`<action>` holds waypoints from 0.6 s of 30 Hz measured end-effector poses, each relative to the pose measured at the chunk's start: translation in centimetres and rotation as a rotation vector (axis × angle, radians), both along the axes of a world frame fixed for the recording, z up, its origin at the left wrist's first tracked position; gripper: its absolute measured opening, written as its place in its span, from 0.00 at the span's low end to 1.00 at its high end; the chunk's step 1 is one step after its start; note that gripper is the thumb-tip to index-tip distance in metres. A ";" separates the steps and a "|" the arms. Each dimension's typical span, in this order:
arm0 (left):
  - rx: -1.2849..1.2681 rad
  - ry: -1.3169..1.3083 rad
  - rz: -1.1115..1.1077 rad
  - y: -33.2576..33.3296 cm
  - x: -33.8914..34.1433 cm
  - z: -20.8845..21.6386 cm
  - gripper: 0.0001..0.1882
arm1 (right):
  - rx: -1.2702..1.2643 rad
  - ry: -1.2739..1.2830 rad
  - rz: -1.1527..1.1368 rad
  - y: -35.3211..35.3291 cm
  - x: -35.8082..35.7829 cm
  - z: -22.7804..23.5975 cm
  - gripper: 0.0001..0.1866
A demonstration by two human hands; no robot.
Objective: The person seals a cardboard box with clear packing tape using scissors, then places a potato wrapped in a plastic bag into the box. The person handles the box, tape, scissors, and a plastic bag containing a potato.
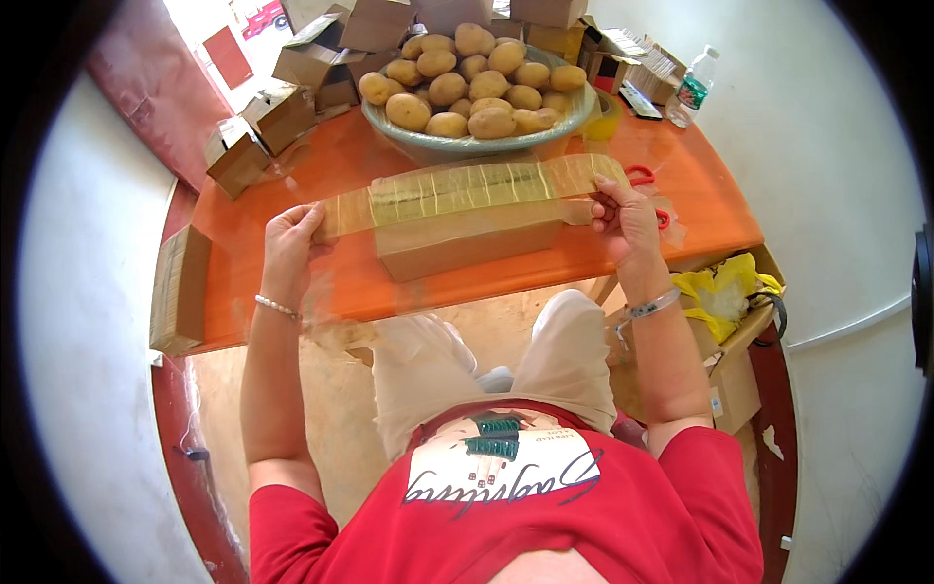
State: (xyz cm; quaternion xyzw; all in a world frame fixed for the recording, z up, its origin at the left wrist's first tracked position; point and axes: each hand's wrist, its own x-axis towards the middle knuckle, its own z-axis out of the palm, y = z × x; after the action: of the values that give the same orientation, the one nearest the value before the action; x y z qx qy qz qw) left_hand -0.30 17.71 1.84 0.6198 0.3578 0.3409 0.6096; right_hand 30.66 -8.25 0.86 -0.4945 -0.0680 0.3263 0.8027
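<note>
A long strip of clear yellowish packing tape (467, 189) stretches between my two hands, over the top of a long cardboard box (467, 241) on the orange table. My left hand (294, 241) pinches the strip's left end, just past the box's left side. At the other end, my right hand (623, 216) grips the tape near the box's right side, where a small cardboard flap sticks out. Red-handled scissors (642, 175) lie beside my right hand, partly covered by it.
Behind the box stands a wide bowl (467, 146) heaped with potatoes (489, 85). Small open cardboard boxes (282, 117) line the back left; another carton (181, 290) stands at the left edge. A tape roll (604, 117) and a plastic bottle (693, 88) are at the back right.
</note>
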 end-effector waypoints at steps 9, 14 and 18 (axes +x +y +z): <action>-0.037 0.094 0.006 2.0 -0.6 -0.5 0.11 | -0.169 -0.016 0.076 1.6 -0.1 0.7 0.05; 0.006 0.246 -0.095 1.3 0.1 -2.2 0.12 | -0.258 -0.073 0.143 1.1 0.0 -1.5 0.04; 0.628 0.673 -0.065 1.6 1.3 -3.6 0.12 | -0.474 -0.216 0.186 1.8 -0.1 0.1 0.06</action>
State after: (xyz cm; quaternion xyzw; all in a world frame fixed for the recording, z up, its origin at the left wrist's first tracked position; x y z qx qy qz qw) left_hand 0.96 19.27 -1.74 0.8616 0.3955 0.1931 0.2528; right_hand 30.54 -6.45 0.94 -0.6923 -0.1198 0.3506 0.6193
